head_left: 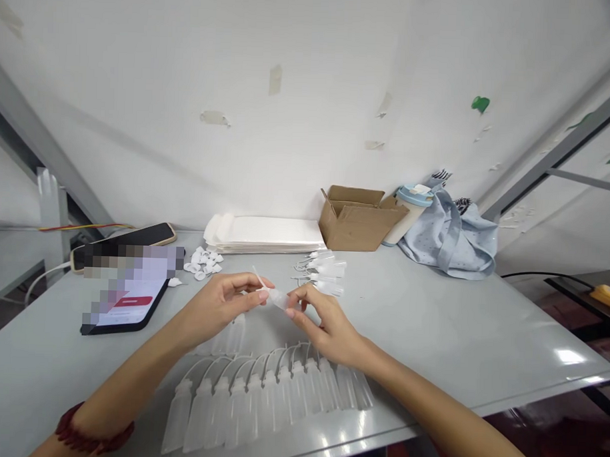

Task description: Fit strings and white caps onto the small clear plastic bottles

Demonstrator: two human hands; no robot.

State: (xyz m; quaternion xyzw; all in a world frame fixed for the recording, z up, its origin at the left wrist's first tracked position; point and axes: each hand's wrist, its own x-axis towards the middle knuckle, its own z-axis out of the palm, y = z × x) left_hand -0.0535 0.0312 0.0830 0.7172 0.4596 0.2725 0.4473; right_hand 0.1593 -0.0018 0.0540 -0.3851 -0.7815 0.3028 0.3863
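A small translucent plastic squeeze bottle (278,298) is held above the table between both hands. My left hand (230,299) pinches its top end, where a thin white tube sticks up past the fingers. At the other end, the fingertips of my right hand (324,319) grip the bottle's body. Below the hands lies a row of similar bottles (253,403) with thin curved tubes on top. A few more bottles (235,336) lie partly hidden behind my left forearm. Beyond my right hand are several bottles with fine tips (326,269).
A pile of white caps (204,261) sits beside a lit phone (137,296), with a second phone (129,242) behind it. White flat trays (265,234), an open cardboard box (358,224), a lidded cup (408,215) and a blue cloth bag (448,230) stand along the wall.
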